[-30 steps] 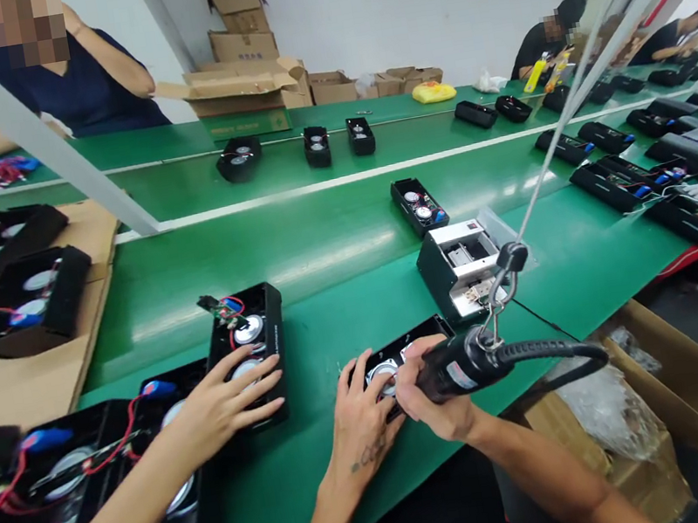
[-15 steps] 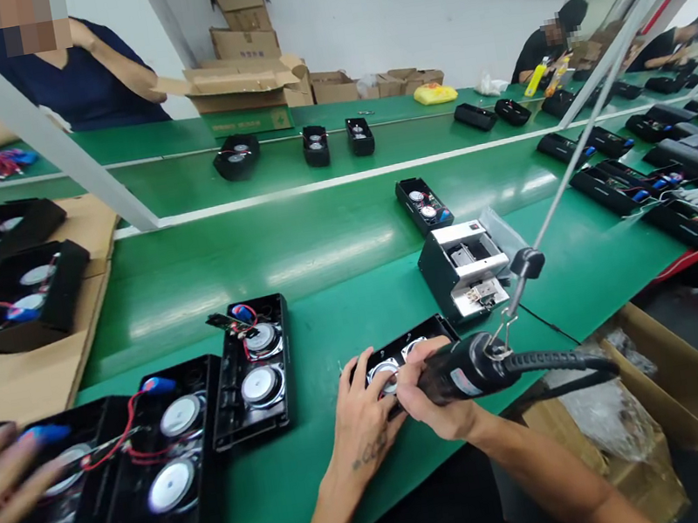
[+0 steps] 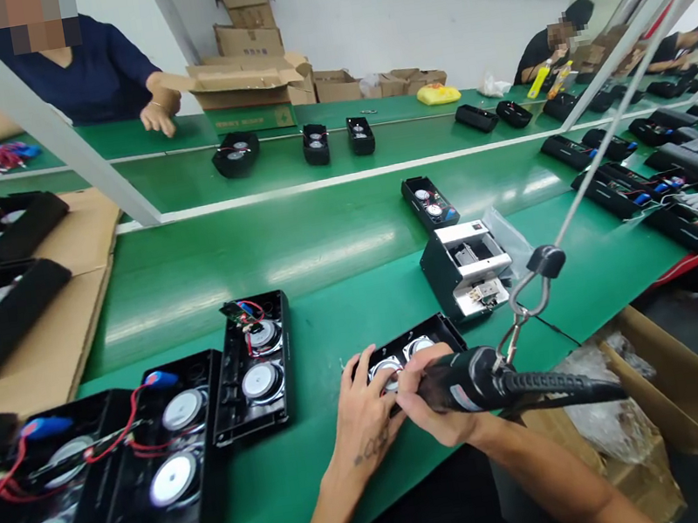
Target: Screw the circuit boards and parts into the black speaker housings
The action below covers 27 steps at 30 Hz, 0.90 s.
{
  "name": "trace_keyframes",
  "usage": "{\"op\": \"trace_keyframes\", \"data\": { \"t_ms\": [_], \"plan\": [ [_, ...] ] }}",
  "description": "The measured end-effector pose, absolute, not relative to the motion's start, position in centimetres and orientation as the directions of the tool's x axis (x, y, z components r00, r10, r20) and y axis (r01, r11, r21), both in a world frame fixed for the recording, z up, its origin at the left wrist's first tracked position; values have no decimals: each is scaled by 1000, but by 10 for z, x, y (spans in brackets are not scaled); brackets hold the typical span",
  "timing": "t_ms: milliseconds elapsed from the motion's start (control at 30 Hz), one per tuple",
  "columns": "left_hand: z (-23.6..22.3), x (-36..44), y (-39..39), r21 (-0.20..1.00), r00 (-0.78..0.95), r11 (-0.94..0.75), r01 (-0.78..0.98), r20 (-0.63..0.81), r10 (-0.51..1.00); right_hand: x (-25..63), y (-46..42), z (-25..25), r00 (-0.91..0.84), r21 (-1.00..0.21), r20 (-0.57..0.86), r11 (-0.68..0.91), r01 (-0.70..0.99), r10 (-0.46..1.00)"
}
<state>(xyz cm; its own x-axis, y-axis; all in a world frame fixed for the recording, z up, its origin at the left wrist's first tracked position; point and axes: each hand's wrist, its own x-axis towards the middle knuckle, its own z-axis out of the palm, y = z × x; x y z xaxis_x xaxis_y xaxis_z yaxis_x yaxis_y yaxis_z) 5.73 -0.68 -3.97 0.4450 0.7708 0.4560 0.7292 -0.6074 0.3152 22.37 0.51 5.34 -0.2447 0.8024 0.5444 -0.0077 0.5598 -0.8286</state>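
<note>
My right hand (image 3: 437, 411) is wrapped round a black electric screwdriver (image 3: 467, 380), which is tilted and hangs by a hook from a line. Its tip is hidden by my hands, over a black speaker housing (image 3: 442, 324) with two round drivers. My left hand (image 3: 364, 405) grips the near left end of this housing, fingers over its rim beside one driver. To the left lies another open speaker housing (image 3: 259, 422) with two drivers and a small circuit board. Further left sit more housings (image 3: 186, 490) with red wires and blue-wrapped parts.
A black and white machine (image 3: 466, 269) stands just beyond my housing, with another housing (image 3: 429, 203) behind it. Cardboard (image 3: 88, 285) under housings lies at left. A carton (image 3: 680, 386) with plastic is at lower right. Co-workers sit across the bench.
The screwdriver's rear end has swung down slightly. A blurred hand at the far left has left the view. The co-worker opposite has lowered a hand to the bench. A housing on the cardboard has shifted.
</note>
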Motion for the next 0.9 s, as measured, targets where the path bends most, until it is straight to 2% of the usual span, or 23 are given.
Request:
{"op": "trace_keyframes", "data": {
  "t_ms": [167, 600, 900],
  "plan": [
    [-36, 57, -8, 316, 453, -611, 726, 449, 770, 223, 7, 53, -243, -801, 582, 599, -6, 776],
    [-32, 57, -8, 328, 461, -610, 721, 430, 776, 224, 5, 46, -273, -852, 514, 521, -55, 813],
    [-31, 57, -7, 334, 462, -610, 718, 426, 778, 224, 3, 52, -255, -848, 526, 522, -88, 811]
  ]
}}
